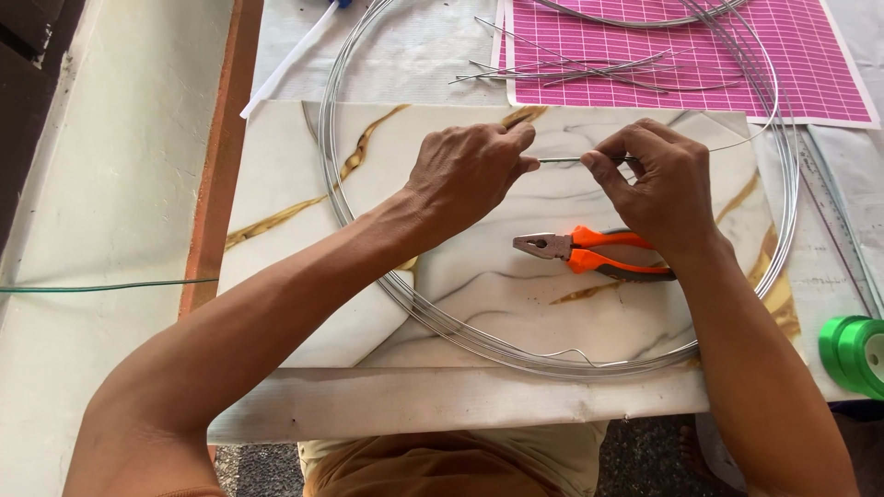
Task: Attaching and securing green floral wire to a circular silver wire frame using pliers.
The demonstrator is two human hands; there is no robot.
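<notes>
Head view: the left hand (470,170) and right hand (658,179) each pinch one end of a short straight stretch of wire (560,160), which spans the gap between the two sets of fingertips; the fingers of both hands are closed on it. Past the right fingers the wire curves away into the big coil (368,267) that rings both hands on the marble board (285,166). Just below the right fingers lie orange pliers (589,250), jaws pointing toward the left wrist. Beyond the fingertips, cut wires (571,69) rest on a pink grid mat (810,64).

To work this stretch well, I judge the pinches should stay close together and firm, so the springy coil cannot twist the held part.
</notes>
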